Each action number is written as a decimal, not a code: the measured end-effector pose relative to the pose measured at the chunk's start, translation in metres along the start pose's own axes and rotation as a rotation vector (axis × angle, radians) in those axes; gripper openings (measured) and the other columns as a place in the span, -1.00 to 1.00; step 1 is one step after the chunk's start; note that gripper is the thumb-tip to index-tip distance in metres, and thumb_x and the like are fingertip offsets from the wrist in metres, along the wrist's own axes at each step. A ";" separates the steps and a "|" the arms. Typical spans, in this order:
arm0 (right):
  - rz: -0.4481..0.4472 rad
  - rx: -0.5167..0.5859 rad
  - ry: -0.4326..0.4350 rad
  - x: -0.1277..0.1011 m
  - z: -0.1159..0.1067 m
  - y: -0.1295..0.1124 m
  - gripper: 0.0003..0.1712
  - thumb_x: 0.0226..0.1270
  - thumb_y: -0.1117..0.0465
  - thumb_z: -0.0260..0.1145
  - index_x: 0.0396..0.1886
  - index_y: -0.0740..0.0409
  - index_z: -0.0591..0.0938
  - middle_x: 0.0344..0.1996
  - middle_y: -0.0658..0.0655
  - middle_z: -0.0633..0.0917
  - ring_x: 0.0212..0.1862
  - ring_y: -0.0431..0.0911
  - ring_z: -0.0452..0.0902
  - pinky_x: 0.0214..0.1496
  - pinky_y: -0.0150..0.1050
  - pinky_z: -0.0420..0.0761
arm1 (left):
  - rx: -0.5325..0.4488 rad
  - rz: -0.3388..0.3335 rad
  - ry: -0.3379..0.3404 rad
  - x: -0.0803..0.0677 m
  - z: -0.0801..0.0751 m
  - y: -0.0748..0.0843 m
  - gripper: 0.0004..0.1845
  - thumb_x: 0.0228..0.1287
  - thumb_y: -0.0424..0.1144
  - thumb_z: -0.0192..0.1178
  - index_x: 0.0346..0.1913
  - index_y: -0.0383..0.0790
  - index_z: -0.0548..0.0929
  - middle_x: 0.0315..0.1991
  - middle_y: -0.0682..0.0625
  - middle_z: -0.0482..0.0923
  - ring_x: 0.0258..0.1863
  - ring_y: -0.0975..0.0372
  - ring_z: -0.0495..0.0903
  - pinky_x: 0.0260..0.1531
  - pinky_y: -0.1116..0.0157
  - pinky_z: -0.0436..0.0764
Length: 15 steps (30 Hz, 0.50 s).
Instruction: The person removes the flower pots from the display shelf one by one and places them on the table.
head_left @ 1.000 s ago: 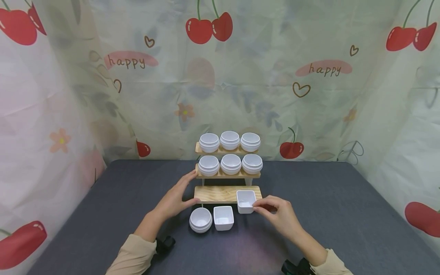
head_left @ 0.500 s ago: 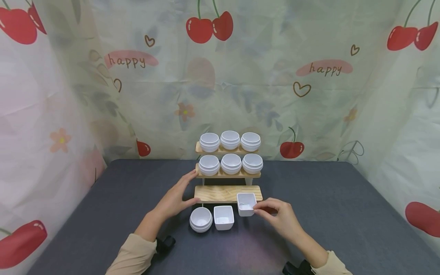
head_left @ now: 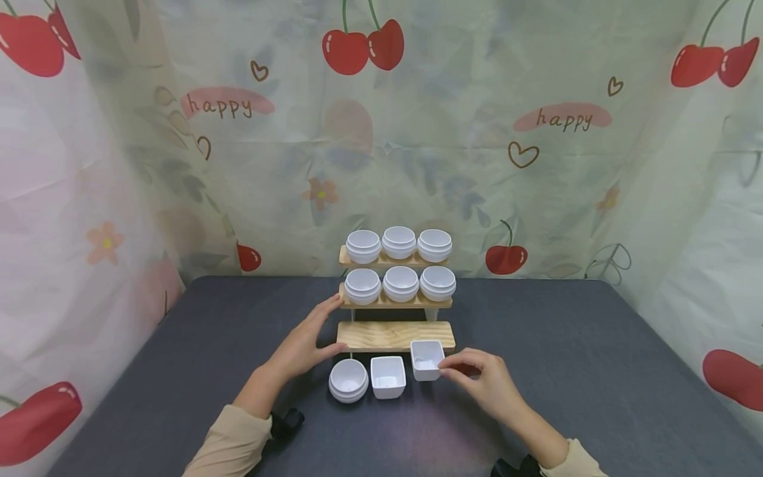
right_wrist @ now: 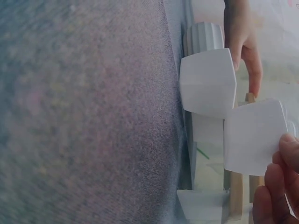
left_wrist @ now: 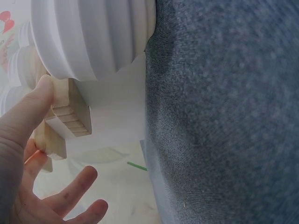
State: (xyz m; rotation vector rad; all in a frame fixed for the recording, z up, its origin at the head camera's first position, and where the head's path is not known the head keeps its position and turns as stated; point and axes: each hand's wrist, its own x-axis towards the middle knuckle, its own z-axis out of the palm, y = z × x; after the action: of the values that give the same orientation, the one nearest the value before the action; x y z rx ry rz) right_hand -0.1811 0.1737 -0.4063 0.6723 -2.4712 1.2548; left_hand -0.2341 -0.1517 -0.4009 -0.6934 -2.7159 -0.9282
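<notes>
Right hand (head_left: 484, 385) pinching square cup (head_left: 426, 361) by right edge; left hand (head_left: 301, 346), left of cup, outspread against wooden stand (head_left: 375, 336).

Three cups (head_left: 399, 245) stand abreast on the top shelf (head_left: 399, 264), three more cups (head_left: 401, 286) on the middle shelf (head_left: 401, 306) before it. In front of the bottom shelf (head_left: 381, 336), left to right: round cup (head_left: 348, 381) and square cup (head_left: 388, 379) on the table (head_left: 244, 331), raised cup (head_left: 426, 364) in the right hand (head_left: 484, 379); left hand (head_left: 305, 343) at the shelves' left ends.

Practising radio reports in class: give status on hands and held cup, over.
Left hand touching wooden stand. Right hand pinching square cup, off table. Second square cup nearby; nothing visibly blocking.
</notes>
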 end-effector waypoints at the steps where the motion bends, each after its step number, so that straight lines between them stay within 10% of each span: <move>1: -0.005 0.001 0.000 0.000 0.000 0.000 -0.88 0.04 0.31 0.42 -0.38 0.04 0.73 -0.49 -0.06 0.70 -0.42 -0.44 0.50 -0.40 -0.44 0.61 | 0.000 0.000 0.000 0.000 0.000 0.000 -0.10 0.05 -0.15 0.38 0.43 -0.11 0.12 0.46 -0.08 0.07 0.39 0.00 0.21 0.25 -0.04 0.38; 15: -0.040 0.003 -0.012 -0.003 0.003 0.003 -0.88 0.01 0.33 0.42 -0.40 0.07 0.73 -0.49 -0.04 0.72 -0.41 -0.46 0.52 -0.40 -0.43 0.63 | -0.009 0.004 0.003 0.000 -0.001 0.001 -0.11 0.05 -0.16 0.38 0.42 -0.13 0.14 0.46 -0.10 0.08 0.39 -0.01 0.21 0.25 -0.05 0.37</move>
State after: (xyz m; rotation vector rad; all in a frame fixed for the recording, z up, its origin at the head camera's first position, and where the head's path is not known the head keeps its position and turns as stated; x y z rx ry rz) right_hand -0.1798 0.1739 -0.4113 0.7284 -2.4536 1.2440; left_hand -0.2339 -0.1516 -0.3999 -0.6992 -2.7085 -0.9402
